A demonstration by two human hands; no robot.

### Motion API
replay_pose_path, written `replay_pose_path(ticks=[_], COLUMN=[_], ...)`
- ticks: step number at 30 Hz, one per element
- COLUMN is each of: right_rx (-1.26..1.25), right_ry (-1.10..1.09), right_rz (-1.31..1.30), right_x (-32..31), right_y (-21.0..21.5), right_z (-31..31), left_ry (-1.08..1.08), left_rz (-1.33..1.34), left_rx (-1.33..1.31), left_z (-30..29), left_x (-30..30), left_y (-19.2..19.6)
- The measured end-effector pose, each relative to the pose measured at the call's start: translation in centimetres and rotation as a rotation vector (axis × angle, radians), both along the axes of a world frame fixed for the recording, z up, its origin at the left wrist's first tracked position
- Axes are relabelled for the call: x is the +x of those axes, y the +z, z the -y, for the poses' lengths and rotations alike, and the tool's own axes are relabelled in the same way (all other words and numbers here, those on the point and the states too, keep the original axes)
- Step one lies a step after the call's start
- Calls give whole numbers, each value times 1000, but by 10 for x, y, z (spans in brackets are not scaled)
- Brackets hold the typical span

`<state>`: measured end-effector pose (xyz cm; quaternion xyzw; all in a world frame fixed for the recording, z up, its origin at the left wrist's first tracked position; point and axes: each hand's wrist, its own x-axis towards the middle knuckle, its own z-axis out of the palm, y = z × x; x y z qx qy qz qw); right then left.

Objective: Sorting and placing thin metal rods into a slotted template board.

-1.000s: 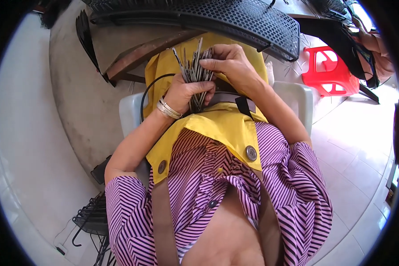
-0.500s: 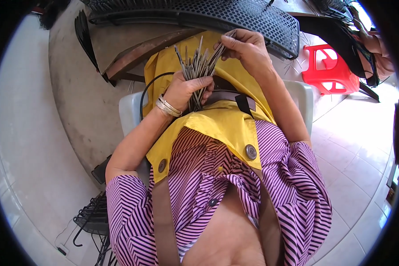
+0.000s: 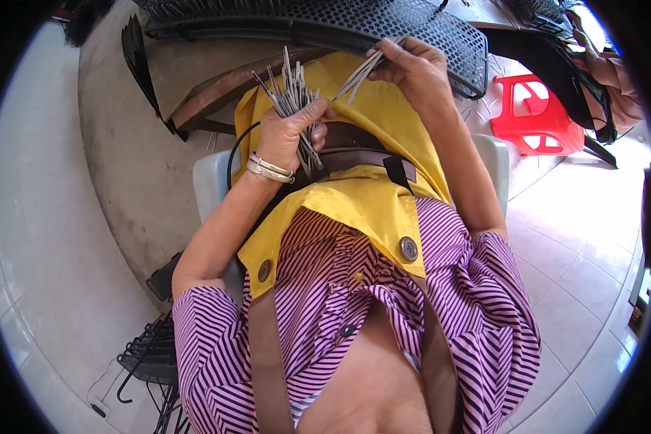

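My left hand is closed around a bundle of thin grey metal rods that fan upward over my yellow apron. A silver bangle sits on that wrist. My right hand is higher and farther forward, pinching a few thin metal rods that slant down to the left. It hovers right at the near edge of a black perforated mesh panel. The two hands are apart.
A red plastic stool stands on the tiled floor at the right. Another person's arm shows at the top right. A brown wooden bar lies under the mesh. Black wire parts lie at the lower left. I sit on a pale chair.
My right hand pulled a few rods out of the bundle and rose forward to the mesh panel's edge. The left hand stayed put with the bundle.
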<state>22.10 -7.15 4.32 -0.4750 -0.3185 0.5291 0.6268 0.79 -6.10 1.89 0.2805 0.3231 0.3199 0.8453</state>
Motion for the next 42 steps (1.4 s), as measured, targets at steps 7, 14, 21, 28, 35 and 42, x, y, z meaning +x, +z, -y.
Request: replay_pose_path(ticks=[7, 14, 21, 28, 35, 42], right_rx=[4, -74, -117, -144, 327, 462], right_ry=[168, 148, 95, 12, -360, -386], right_rz=[30, 95, 187, -11, 225, 512], right_x=[-31, -43, -50, -36, 2, -10], right_y=[0, 8, 6, 18, 33, 18], right_z=[-1, 5, 4, -3, -65, -109], left_ry=[-102, -43, 33, 109, 156, 141], left_rz=[-7, -127, -144, -85, -74, -65], left_rx=[39, 121, 196, 54, 19, -16], left_z=[-4, 2, 0, -2, -4, -1], left_x=[-2, -2, 2, -2, -6, -8], left_y=[6, 7, 7, 2, 0, 3])
